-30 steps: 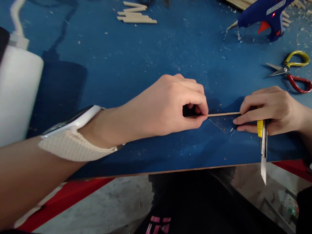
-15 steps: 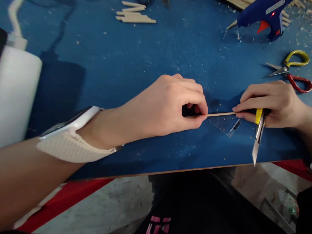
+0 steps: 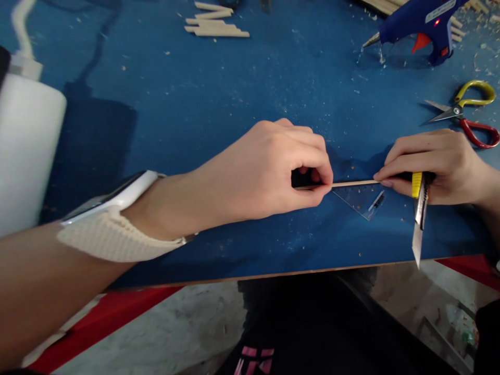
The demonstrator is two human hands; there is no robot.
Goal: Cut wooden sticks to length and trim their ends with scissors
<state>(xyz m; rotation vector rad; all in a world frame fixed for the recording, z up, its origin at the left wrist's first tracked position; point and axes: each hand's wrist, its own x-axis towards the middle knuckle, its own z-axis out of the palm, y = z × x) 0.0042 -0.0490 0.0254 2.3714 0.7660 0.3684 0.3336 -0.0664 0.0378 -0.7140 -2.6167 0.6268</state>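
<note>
A thin wooden stick [image 3: 354, 183] runs level between my hands. My left hand [image 3: 269, 169] pinches it between thumb and index finger, hiding part of its left end. At its right end, the fingertips of my right hand [image 3: 441, 161] close on the stick. That same hand also keeps a utility knife [image 3: 419, 208] with a yellow part in its grip, the bare blade hanging down toward the table edge. Just below the stick lies a small clear set square [image 3: 360, 200], its upper edge along the stick and partly covered by my left fingers.
Scissors [image 3: 455, 112] with yellow and red handles lie beyond my right hand. A blue glue gun [image 3: 422, 26] with a lit red light is at the back right. Several short sticks [image 3: 216, 30] lie at the back. A white box-like object [image 3: 29, 151] stands at the left.
The utility knife's blade has swung slightly to the right in my right hand. Both hands keep their pinch on the stick in nearly the same place.
</note>
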